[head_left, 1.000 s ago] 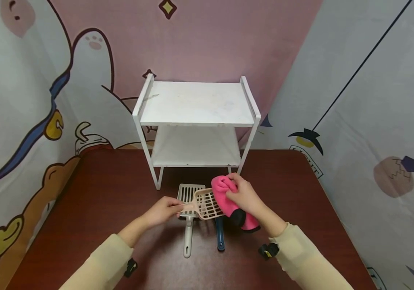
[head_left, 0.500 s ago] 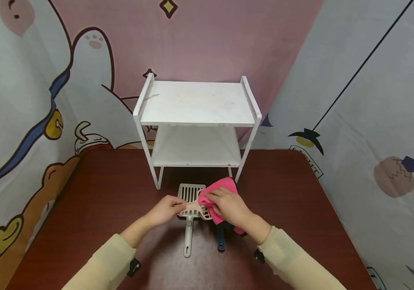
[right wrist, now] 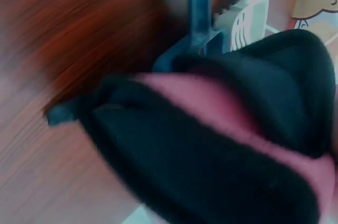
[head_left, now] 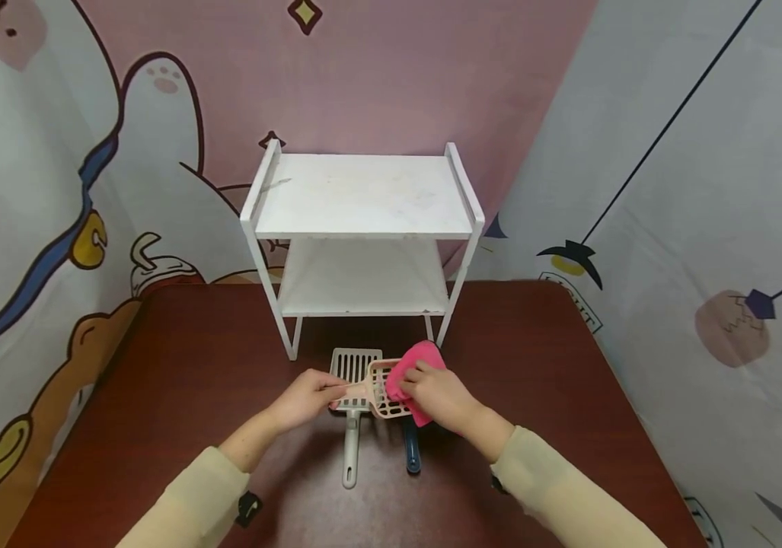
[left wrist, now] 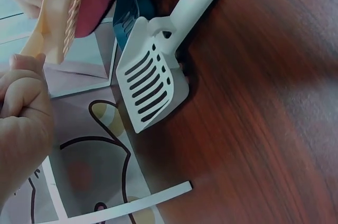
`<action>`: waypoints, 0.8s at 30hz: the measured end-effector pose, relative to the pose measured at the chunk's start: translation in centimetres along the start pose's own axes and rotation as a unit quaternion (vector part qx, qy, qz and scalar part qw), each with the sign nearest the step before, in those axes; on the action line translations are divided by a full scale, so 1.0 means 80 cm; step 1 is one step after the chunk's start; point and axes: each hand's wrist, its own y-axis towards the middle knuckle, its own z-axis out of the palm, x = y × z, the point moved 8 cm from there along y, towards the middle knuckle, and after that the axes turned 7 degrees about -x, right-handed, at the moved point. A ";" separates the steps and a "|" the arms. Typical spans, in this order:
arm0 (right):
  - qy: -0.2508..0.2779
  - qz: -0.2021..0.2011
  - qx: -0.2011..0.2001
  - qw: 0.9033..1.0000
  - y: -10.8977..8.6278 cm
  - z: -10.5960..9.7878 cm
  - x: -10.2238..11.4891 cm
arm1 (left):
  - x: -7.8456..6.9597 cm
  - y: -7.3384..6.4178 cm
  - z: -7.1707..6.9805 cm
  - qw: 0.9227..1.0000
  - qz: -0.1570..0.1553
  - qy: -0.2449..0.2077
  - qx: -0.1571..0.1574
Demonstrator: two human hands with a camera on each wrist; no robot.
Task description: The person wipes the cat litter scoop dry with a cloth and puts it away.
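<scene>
One dark-blue plastic scoop (head_left: 412, 449) and one slotted off-white plastic scoop (head_left: 352, 434) lie on the brown tabletop (head_left: 534, 365); above, left hand (head_left: 308, 397) pinches a peach plastic scoop (head_left: 368, 390); right hand (head_left: 440, 397) grips pink-and-black cloth (head_left: 423, 358) covering part of its perforated bowl (head_left: 382, 390); behind, white two-tier shelf (head_left: 363, 194)

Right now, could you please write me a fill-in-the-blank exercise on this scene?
The left hand holds the peach perforated plastic scoop by its ____.
The right hand grips a black-edged ____ cloth.
In the head view, the dark blue scoop lies to the ____ of the light grey slotted scoop.
The white rectangular rack has ____ shelves.

Missing words: handle; pink; right; two.
</scene>
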 end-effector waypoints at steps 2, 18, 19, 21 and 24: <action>0.001 0.006 -0.005 1.000 -0.005 -0.001 -0.006 | 0.000 -0.002 -0.004 1.000 0.001 0.006 0.002; 0.296 0.175 -0.043 0.938 -0.014 -0.032 -0.066 | 0.003 -0.011 -0.009 0.999 -0.010 0.021 0.033; 0.303 0.170 -0.054 0.936 -0.010 -0.035 -0.061 | 0.002 -0.010 -0.006 0.999 -0.010 0.023 0.036; 0.311 0.153 -0.071 0.935 -0.001 -0.038 -0.050 | -0.003 -0.007 -0.002 0.999 -0.002 0.026 0.040; 0.284 0.114 -0.082 0.948 0.008 -0.038 -0.031 | -0.010 -0.004 0.001 0.999 0.013 0.034 0.040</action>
